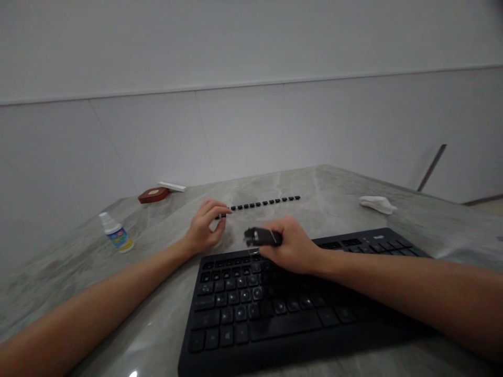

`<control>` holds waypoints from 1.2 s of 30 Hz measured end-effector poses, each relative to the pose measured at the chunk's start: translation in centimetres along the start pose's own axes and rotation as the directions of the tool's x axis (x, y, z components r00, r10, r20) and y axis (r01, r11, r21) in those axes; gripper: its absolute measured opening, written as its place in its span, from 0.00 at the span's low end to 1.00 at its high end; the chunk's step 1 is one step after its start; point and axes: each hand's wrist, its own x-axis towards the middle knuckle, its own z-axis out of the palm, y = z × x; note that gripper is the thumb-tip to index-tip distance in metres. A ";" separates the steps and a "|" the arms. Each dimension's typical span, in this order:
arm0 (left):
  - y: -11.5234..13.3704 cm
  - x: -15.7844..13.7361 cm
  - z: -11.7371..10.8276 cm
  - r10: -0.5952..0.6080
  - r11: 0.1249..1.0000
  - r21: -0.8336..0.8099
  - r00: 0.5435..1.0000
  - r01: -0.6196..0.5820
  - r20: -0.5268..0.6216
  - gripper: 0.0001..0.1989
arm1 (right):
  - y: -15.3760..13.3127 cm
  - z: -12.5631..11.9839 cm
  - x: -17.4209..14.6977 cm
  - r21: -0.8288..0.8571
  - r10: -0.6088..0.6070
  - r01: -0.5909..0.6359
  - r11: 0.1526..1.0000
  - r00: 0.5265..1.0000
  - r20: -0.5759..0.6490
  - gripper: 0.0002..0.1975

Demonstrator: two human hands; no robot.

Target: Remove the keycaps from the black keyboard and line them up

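Fingers point(218, 210) of the left hand point(203, 229) arch, perhaps touching a keycap point(223, 215).

The right hand point(293, 245) holds a black tool point(264, 237) above the keyboard point(286, 325).

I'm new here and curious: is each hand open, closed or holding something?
Left hand: curved at the row of small black pieces; whether it grips one cannot be told.
Right hand: closed, holding a dark tool above the keyboard.
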 end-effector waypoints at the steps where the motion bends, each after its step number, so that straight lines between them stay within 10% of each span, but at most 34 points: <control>1: 1.0 0.3 -0.4 0.018 0.993 -0.114 0.998 -0.010 0.064 0.09 | 0.1 0.0 -0.1 -0.029 -0.069 0.070 0.997 0.996 0.058 0.12; 7: 6.3 2.0 -1.9 0.169 0.874 -0.480 0.873 0.083 0.458 0.11 | 0.7 -0.1 -0.4 -0.104 -0.344 0.392 0.914 0.884 0.316 0.09; 15: 7.0 1.5 -1.0 0.185 0.843 -0.522 0.843 0.127 0.504 0.05 | -0.3 -0.8 -0.5 -0.382 -0.285 0.545 0.746 0.781 0.556 0.04; 36: 6.8 1.6 -1.0 0.141 0.848 -0.490 0.806 0.201 0.575 0.07 | 1.5 -1.3 -1.6 -0.215 -0.200 0.314 0.925 0.882 0.427 0.06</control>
